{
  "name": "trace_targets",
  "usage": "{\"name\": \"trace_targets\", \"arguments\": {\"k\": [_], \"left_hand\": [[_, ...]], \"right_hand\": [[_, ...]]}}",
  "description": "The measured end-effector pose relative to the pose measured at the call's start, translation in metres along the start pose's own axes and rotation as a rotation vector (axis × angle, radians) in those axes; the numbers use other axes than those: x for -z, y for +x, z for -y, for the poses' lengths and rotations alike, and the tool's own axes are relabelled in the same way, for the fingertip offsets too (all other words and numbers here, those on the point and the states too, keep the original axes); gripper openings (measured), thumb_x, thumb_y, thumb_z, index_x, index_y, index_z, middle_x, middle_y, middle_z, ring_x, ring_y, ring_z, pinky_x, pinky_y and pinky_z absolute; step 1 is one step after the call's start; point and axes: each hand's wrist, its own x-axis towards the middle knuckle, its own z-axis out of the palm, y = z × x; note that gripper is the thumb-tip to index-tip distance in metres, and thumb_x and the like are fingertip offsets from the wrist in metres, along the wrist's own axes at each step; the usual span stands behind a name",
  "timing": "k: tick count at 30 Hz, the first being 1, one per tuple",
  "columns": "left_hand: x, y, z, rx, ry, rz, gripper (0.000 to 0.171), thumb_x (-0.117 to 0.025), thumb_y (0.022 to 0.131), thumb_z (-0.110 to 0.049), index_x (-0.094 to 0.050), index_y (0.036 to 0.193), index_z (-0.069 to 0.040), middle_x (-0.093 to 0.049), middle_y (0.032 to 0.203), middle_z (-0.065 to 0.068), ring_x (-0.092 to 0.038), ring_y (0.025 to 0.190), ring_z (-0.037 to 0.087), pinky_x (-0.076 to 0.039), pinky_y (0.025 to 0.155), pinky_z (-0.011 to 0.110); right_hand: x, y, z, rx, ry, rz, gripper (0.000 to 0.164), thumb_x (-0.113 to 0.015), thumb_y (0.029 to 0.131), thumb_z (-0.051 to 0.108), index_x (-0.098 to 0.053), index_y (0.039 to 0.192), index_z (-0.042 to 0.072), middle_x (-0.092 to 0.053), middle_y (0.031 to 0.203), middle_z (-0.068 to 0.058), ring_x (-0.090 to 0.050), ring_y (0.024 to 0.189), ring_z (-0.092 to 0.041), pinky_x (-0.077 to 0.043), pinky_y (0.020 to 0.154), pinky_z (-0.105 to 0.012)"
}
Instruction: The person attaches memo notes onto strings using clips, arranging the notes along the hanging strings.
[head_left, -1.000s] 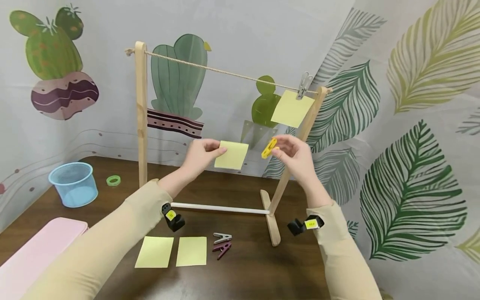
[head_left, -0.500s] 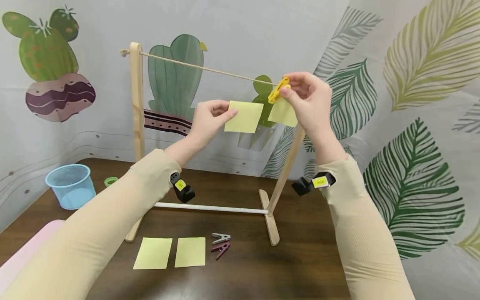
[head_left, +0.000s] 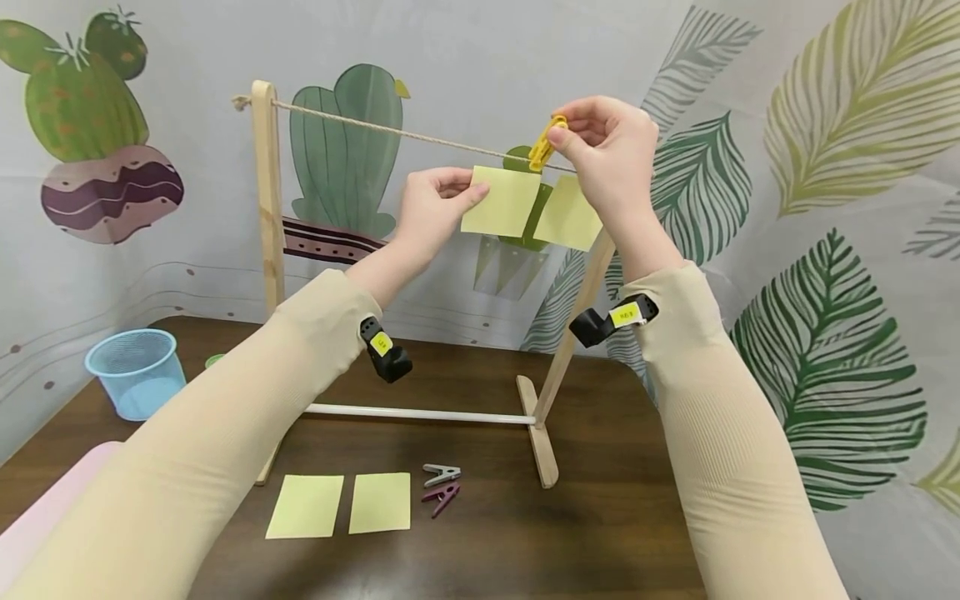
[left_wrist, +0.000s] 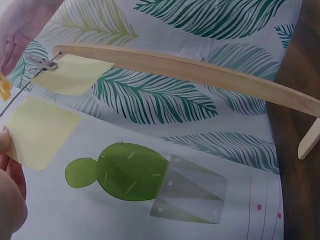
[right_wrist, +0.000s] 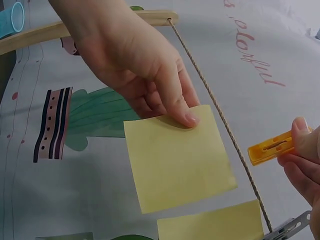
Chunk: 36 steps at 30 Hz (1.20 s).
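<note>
My left hand pinches a yellow sticky note at its left edge, holding it up just below the rope. In my right hand is a yellow clothespin, pinched between thumb and fingers, its tip pointing down beside the rope and close over the note's upper right corner. The right wrist view shows a small gap between the clothespin and the rope. Another yellow note hangs to the right, partly behind my right hand. A grey clothespin clips that one to the rope.
A wooden post carries the rope's left end; the right post stands opposite. A white rod joins them low down. Two notes, a light grey clothespin and a purple clothespin lie in front. A blue mesh basket stands left.
Both hands have risen to the rope, the left bringing its note up and rightward. My right hand has lifted the yellow clothespin from below the hanging note to the rope's height.
</note>
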Motion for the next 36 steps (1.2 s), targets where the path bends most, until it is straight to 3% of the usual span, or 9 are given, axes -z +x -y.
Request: {"name": "trace_targets", "arguments": {"k": [10, 13, 16, 20, 28, 30, 32, 36], "left_hand": [[-0.005, 0.002, -0.003, 0.026, 0.029, -0.016, 0.032, -0.072, 0.09, -0.017, -0.07, 0.115, 0.002, -0.071, 0.112, 0.017, -0.068, 0.099, 0.021, -0.052, 0.082, 0.023], [-0.006, 0.002, -0.002, 0.029, 0.033, -0.021, 0.032, -0.072, 0.09, -0.017, -0.07, 0.115, 0.002, -0.071, 0.112, 0.017, -0.068, 0.099, 0.02, -0.052, 0.081, 0.022], [-0.007, 0.003, -0.002, 0.028, 0.039, -0.027, 0.032, -0.072, 0.089, -0.016, -0.07, 0.115, 0.003, -0.071, 0.112, 0.017, -0.068, 0.099, 0.021, -0.052, 0.082, 0.022], [-0.008, 0.003, -0.003, 0.026, 0.054, -0.029, 0.032, -0.072, 0.089, -0.017, -0.07, 0.116, 0.002, -0.071, 0.113, 0.017, -0.068, 0.099, 0.021, -0.052, 0.082, 0.022], [-0.009, 0.005, -0.003, 0.036, 0.047, -0.028, 0.032, -0.073, 0.089, -0.018, -0.07, 0.115, 0.001, -0.072, 0.113, 0.015, -0.068, 0.1, 0.019, -0.052, 0.083, 0.023], [-0.009, 0.004, -0.004, 0.035, 0.048, -0.023, 0.032, -0.073, 0.089, -0.018, -0.07, 0.115, 0.001, -0.072, 0.113, 0.015, -0.068, 0.1, 0.019, -0.052, 0.083, 0.023], [-0.009, 0.004, -0.005, 0.035, 0.046, -0.019, 0.032, -0.072, 0.089, -0.017, -0.07, 0.115, 0.001, -0.072, 0.113, 0.015, -0.068, 0.1, 0.02, -0.052, 0.083, 0.023], [-0.009, 0.003, -0.005, 0.036, 0.04, -0.012, 0.032, -0.072, 0.089, -0.017, -0.07, 0.115, 0.001, -0.071, 0.113, 0.016, -0.068, 0.1, 0.02, -0.052, 0.082, 0.022]], "right_hand": [[-0.003, 0.008, 0.004, -0.038, -0.071, 0.012, 0.002, -0.075, 0.086, 0.009, -0.075, 0.087, 0.011, -0.065, 0.07, 0.015, -0.063, 0.067, -0.001, -0.051, 0.072, -0.016], [-0.004, 0.01, 0.004, -0.053, -0.076, 0.031, 0.007, -0.076, 0.085, 0.01, -0.074, 0.082, 0.016, -0.065, 0.07, 0.015, -0.063, 0.067, -0.002, -0.051, 0.072, -0.016], [-0.006, 0.011, 0.003, -0.061, -0.109, 0.049, 0.001, -0.075, 0.086, 0.013, -0.075, 0.085, 0.013, -0.063, 0.07, 0.016, -0.062, 0.068, -0.002, -0.05, 0.072, -0.016], [-0.008, 0.012, 0.003, -0.075, -0.162, 0.082, 0.015, -0.074, 0.088, 0.017, -0.075, 0.096, 0.005, -0.062, 0.071, 0.017, -0.06, 0.071, -0.002, -0.048, 0.074, -0.018], [-0.009, 0.012, 0.002, -0.106, -0.203, 0.149, 0.018, -0.074, 0.088, 0.019, -0.075, 0.099, 0.005, -0.061, 0.068, 0.02, -0.059, 0.07, 0.001, -0.043, 0.073, -0.02], [-0.008, 0.012, 0.003, -0.115, -0.216, 0.164, 0.019, -0.074, 0.088, 0.02, -0.075, 0.1, 0.005, -0.061, 0.069, 0.019, -0.06, 0.071, 0.001, -0.042, 0.084, -0.021], [-0.007, 0.013, 0.003, -0.136, -0.244, 0.188, 0.021, -0.074, 0.088, 0.022, -0.074, 0.104, 0.007, -0.065, 0.075, 0.016, -0.062, 0.076, 0.001, -0.032, 0.105, -0.032], [-0.006, 0.014, 0.003, -0.145, -0.284, 0.25, 0.025, -0.071, 0.09, 0.022, -0.073, 0.111, 0.008, -0.072, 0.092, 0.004, -0.065, 0.084, -0.001, -0.03, 0.111, -0.033]]}}
